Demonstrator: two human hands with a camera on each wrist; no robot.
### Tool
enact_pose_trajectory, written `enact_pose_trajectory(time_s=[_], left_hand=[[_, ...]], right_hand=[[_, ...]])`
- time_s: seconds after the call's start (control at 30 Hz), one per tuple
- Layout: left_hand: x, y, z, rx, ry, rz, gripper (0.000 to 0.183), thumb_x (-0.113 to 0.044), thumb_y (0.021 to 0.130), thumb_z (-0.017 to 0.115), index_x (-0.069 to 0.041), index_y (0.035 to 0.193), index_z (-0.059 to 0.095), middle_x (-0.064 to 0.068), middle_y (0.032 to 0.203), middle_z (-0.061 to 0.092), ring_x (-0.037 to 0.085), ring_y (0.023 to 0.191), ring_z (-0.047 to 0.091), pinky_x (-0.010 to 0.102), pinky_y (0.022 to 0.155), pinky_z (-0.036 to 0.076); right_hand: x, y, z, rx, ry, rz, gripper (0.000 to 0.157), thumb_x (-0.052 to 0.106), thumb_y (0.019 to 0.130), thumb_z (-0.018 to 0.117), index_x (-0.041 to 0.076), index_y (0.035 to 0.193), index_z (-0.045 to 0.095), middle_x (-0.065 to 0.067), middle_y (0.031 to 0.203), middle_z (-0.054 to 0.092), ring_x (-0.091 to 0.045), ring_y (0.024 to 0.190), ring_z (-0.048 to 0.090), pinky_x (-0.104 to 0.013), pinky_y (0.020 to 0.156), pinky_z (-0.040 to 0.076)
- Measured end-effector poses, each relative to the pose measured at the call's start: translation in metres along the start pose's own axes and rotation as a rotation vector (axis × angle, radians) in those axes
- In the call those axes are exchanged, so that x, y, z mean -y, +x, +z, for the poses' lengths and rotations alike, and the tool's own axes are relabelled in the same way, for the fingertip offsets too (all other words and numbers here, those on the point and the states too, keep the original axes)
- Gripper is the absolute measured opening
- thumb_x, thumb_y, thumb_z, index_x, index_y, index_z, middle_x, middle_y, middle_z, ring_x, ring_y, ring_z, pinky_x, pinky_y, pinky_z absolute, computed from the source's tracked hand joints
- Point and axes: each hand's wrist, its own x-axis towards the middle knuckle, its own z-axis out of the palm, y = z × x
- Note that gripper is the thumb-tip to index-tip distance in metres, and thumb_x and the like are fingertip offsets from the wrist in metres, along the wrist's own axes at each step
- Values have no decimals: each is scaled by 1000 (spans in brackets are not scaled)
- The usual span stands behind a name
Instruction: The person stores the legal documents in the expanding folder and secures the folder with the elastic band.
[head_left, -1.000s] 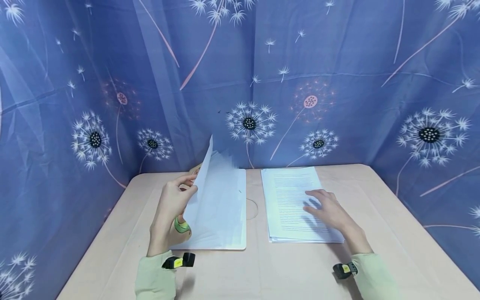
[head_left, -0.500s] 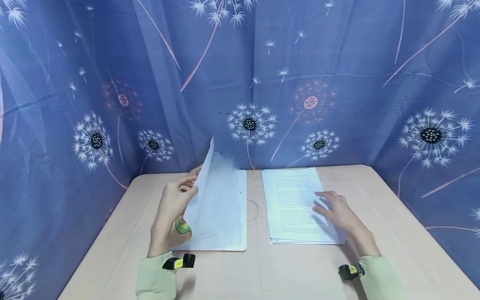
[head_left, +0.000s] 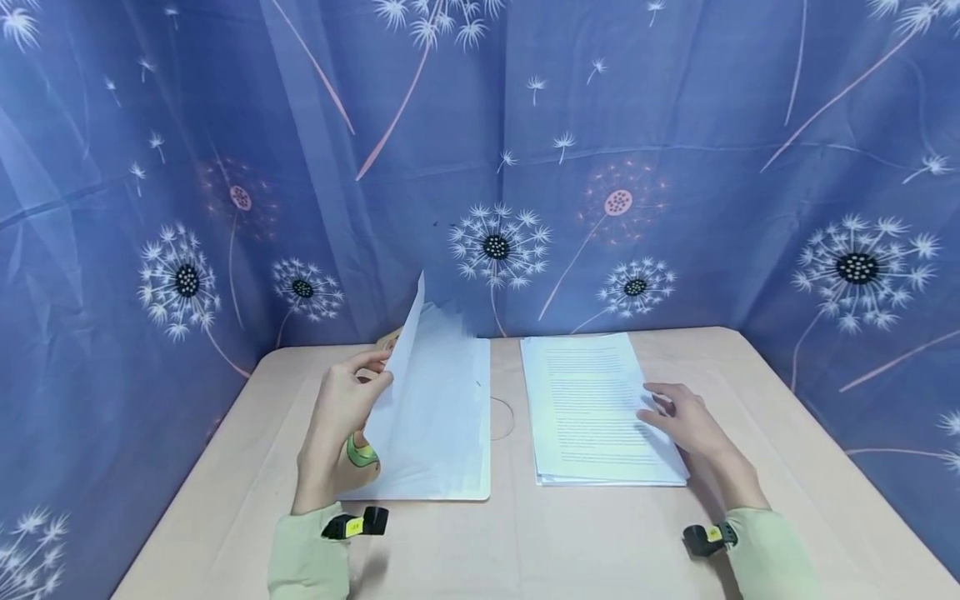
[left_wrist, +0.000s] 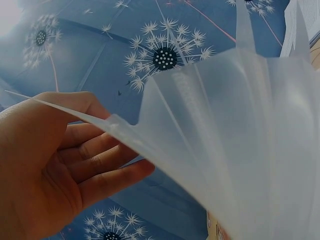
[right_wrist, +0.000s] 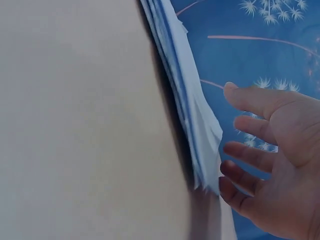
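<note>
A folder (head_left: pixel 486 467) with clear plastic sleeves lies on the table's left side, its sleeves (head_left: pixel 435 408) fanned upward. My left hand (head_left: pixel 337 408) pinches the raised leaf by its left edge, between thumb and fingers. The left wrist view shows the translucent sleeves (left_wrist: pixel 220 120) spreading away from that hand, several fingers behind the sheet. To the right, a stack of printed paper (head_left: pixel 588 400) lies flat. My right hand (head_left: pixel 690 421) is at the stack's right edge, fingers loosely bent and apart. In the right wrist view it holds nothing, close beside the paper edges (right_wrist: pixel 192 105).
Beneath the left hand a cartoon-printed cover (head_left: pixel 363 471) shows in part. A thin round line (head_left: pixel 512 417) marks the table between folder and stack. A blue dandelion-print curtain (head_left: pixel 420 208) encloses the table (head_left: pixel 562 533) at the back and sides.
My right hand has moved rightward from over the printed page to the stack's right edge. The left hand and the raised sleeves have stayed in place.
</note>
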Motion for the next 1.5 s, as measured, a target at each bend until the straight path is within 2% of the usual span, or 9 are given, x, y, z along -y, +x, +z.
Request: enact_pose_trajectory(time_s=[0.13,0.3,0.4,0.47,0.57,0.7,0.9,1.27,1.5], left_hand=[[0,0,0,0,-9,-4,39,-21,92,60,-17,130,66,7,109,67,23,79,65,30,49,43],[0,0,0,-12,6,16,40,-22,93,59,-14,131,66,8,108,68,25,90,68,33,66,50],[0,0,0,-13,8,20,40,-23,92,59,-14,131,66,8,108,68,26,92,68,35,71,51],[0,0,0,-12,9,19,40,-23,92,59,-15,131,66,8,108,68,26,93,68,35,71,51],[1,1,0,-12,12,17,40,-22,92,59,-15,131,66,7,107,68,25,91,68,33,68,50],[1,1,0,-10,14,14,40,-22,92,59,-15,131,66,7,107,68,24,89,68,32,63,49],[1,1,0,-10,12,15,39,-23,92,60,-16,129,67,7,107,69,25,92,69,34,71,51],[-1,0,0,-10,13,18,38,-22,92,60,-17,129,67,7,106,69,24,91,69,33,68,51],[-1,-1,0,-10,17,22,39,-22,92,60,-16,129,67,8,107,69,26,93,69,34,72,51]], right_hand=[[-5,1,3,29,13,49,62,23,94,66,-9,143,44,-36,138,43,-55,122,49,-62,98,44],[-9,1,3,53,23,61,63,21,94,66,-12,143,42,-35,133,47,-50,117,54,-58,96,47],[-11,2,3,51,15,46,61,17,92,69,-13,140,45,-30,120,57,-38,100,60,-45,85,51],[-11,3,3,53,10,38,60,15,91,70,-14,138,47,-25,111,60,-28,90,58,-34,77,47],[-12,4,3,70,14,39,63,14,88,73,-14,138,46,-21,105,60,-21,85,53,-26,69,41],[-15,6,3,109,14,73,70,13,87,73,-14,143,40,-20,104,59,-23,87,52,-29,72,42],[-18,5,2,127,-5,128,71,11,89,70,-9,147,36,-23,110,58,-27,92,54,-34,75,44],[-25,-1,-9,80,22,56,59,7,89,67,-8,142,45,-23,109,60,-31,93,59,-33,73,47],[-23,-1,-11,46,129,59,73,2,88,64,-9,151,29,-27,114,56,-29,92,59,-26,70,47]])
